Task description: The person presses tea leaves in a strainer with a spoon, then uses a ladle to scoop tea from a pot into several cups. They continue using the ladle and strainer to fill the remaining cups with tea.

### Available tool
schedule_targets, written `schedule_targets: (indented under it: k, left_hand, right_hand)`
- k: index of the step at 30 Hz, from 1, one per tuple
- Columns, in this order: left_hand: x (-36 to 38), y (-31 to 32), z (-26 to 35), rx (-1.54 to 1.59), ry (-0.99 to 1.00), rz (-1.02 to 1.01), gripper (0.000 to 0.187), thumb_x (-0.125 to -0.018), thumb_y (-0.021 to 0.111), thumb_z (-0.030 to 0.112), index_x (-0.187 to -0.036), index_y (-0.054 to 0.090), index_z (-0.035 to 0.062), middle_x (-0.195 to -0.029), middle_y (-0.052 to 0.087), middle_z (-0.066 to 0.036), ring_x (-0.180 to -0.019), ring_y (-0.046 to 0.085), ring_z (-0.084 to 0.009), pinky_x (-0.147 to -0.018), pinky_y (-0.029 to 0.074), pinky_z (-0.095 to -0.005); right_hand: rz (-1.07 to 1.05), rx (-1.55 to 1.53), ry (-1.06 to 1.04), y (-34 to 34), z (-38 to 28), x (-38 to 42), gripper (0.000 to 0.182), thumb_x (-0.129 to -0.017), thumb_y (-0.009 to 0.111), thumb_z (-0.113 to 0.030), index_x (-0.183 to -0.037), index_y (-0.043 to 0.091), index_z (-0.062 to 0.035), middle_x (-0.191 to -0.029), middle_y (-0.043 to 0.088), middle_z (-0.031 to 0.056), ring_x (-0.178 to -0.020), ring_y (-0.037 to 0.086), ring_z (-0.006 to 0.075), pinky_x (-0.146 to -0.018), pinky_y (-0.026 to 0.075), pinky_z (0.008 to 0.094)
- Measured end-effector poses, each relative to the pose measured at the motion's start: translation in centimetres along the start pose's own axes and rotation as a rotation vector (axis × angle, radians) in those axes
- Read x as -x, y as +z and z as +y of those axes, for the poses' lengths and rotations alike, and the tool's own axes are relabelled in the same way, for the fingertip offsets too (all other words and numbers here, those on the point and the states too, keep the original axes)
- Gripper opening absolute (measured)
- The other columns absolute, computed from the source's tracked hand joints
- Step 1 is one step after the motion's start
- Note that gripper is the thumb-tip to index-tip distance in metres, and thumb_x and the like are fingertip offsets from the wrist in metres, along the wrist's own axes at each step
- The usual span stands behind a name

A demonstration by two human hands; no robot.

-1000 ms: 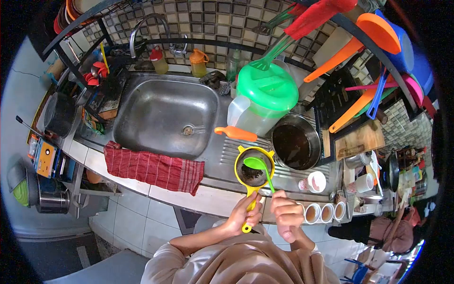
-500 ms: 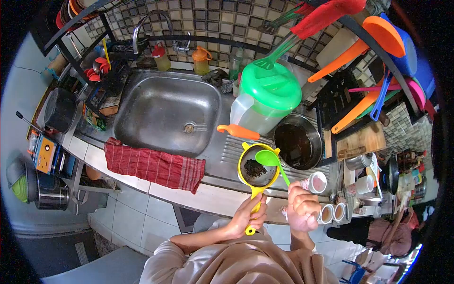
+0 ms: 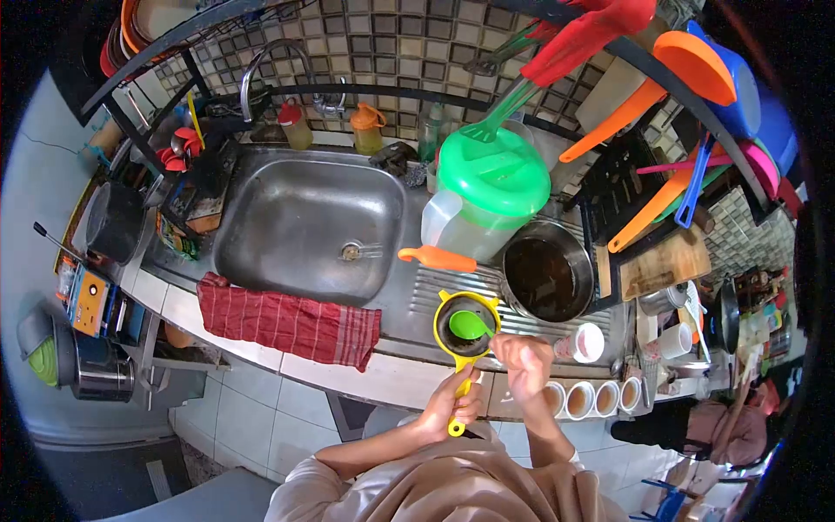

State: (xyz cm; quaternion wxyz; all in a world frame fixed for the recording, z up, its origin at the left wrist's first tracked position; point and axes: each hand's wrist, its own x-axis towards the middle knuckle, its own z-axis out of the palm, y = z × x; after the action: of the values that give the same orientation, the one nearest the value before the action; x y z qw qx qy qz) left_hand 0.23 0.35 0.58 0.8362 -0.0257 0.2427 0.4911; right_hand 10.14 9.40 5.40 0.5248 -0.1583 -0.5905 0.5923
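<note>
1. Gripping yellow strainer (image 3: 458,345) by 6 o'clock handle (image 3: 457,426), left hand (image 3: 452,400), apparently for steadiness.
2. Grasping green spoon (image 3: 467,325), right hand (image 3: 524,358), tip over strainer, seemingly for reach.
3. Note pot (image 3: 561,230) at strainer's 2 o'clock, cups (image 3: 581,415) at 4, likely for handiness.

Room for a hand is given above the sink (image 3: 304,209), left of the strainer (image 3: 458,346); beyond the strainer the way is blocked by the green-lidded jug (image 3: 477,217), and to the right by the pot (image 3: 557,231), a cup (image 3: 590,342) and a row of filled cups (image 3: 580,401)
</note>
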Motion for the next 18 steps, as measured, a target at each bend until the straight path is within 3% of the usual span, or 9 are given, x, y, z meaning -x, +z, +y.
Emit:
schedule_targets:
  k: [2, 4, 6, 8, 9, 14, 16, 18]
  left_hand:
    - [0.0, -0.1, 0.1, -0.009, -0.008, 0.007, 0.025, -0.089, 0.039, 0.039, -0.082, 0.039, 0.0158, -0.051, 0.024, 0.006, -0.039, 0.022, -0.0041, -0.036, 0.018, -0.0183]
    - [-0.1, -0.5, 0.2, -0.02, -0.027, 0.005, 0.025, -0.089, 0.04, 0.04, -0.082, 0.039, 0.0156, -0.051, 0.024, 0.006, -0.039, 0.022, -0.0043, -0.036, 0.018, -0.0182]
    - [0.0, -0.6, 0.1, -0.03, -0.025, 0.005, 0.025, -0.089, 0.04, 0.04, -0.082, 0.039, 0.0156, -0.051, 0.025, 0.006, -0.04, 0.022, -0.0044, -0.036, 0.018, -0.0182]
    - [0.0, -0.8, -0.1, -0.044, -0.02, 0.002, 0.025, -0.089, 0.04, 0.04, -0.082, 0.04, 0.0155, -0.051, 0.025, 0.005, -0.04, 0.022, -0.0045, -0.036, 0.018, -0.0183]
    - [-0.1, -0.9, -0.1, -0.026, -0.023, -0.01, 0.025, -0.089, 0.04, 0.04, -0.082, 0.04, 0.0154, -0.051, 0.025, 0.005, -0.04, 0.022, -0.0046, -0.036, 0.019, -0.0183]
    - [-0.1, -1.1, -0.2, 0.008, -0.023, -0.012, 0.025, -0.089, 0.04, 0.039, -0.084, 0.041, 0.0152, -0.05, 0.024, 0.005, -0.041, 0.023, -0.0053, -0.036, 0.019, -0.0182]
    - [-0.1, -1.1, -0.1, 0.017, -0.025, -0.014, 0.025, -0.089, 0.04, 0.039, -0.084, 0.042, 0.0151, -0.05, 0.025, 0.005, -0.04, 0.023, -0.0054, -0.036, 0.019, -0.0181]
    - [-0.1, -1.3, -0.2, 0.028, -0.017, -0.034, 0.026, -0.09, 0.039, 0.039, -0.086, 0.04, 0.0128, -0.052, 0.026, 0.005, -0.041, 0.025, -0.0046, -0.035, 0.02, -0.0185]
  right_hand:
    - [0.038, 0.008, 0.004, 0.1, 0.5, -0.2, 0.042, -0.085, 0.043, -0.018, -0.049, 0.031, -0.0018, -0.046, 0.033, 0.0029, -0.044, 0.029, 0.0126, -0.045, 0.025, 0.0284]
    - [0.122, 0.217, 0.187, 0.4, 0.0, -0.9, 0.041, -0.084, 0.041, -0.014, -0.048, 0.024, -0.007, -0.044, 0.023, -0.0016, -0.04, 0.022, 0.01, -0.043, 0.019, 0.0277]
    - [0.147, 0.141, 0.164, 0.3, 0.3, -1.6, 0.041, -0.084, 0.042, -0.009, -0.047, 0.024, -0.0068, -0.044, 0.023, -0.0026, -0.04, 0.021, 0.0081, -0.042, 0.018, 0.0262]
    - [0.128, 0.132, 0.256, -0.1, 0.4, -2.0, 0.036, -0.085, 0.048, -0.012, -0.051, 0.038, -0.0019, -0.048, 0.037, -0.0033, -0.046, 0.029, 0.0043, -0.042, 0.021, 0.0236]
    - [0.128, 0.19, 0.247, -0.1, 0.8, -2.1, 0.035, -0.084, 0.05, -0.012, -0.052, 0.04, -0.0004, -0.048, 0.036, -0.0047, -0.046, 0.029, 0.0034, -0.042, 0.021, 0.0235]
    - [0.136, 0.322, 0.199, 1.1, 0.8, -2.6, 0.03, -0.082, 0.053, -0.009, -0.055, 0.043, 0.0013, -0.047, 0.034, -0.0048, -0.046, 0.028, 0.0027, -0.041, 0.021, 0.0233]
    - [0.115, 0.436, 0.183, 1.6, 0.5, -2.7, 0.039, -0.083, 0.049, -0.011, -0.049, 0.034, -0.0017, -0.045, 0.034, -0.0023, -0.042, 0.027, 0.0053, -0.041, 0.02, 0.0245]
    - [0.098, 0.439, 0.176, 1.8, 0.4, -2.7, 0.038, -0.083, 0.05, -0.011, -0.049, 0.035, -0.001, -0.045, 0.034, -0.0021, -0.043, 0.028, 0.0056, -0.041, 0.02, 0.0249]
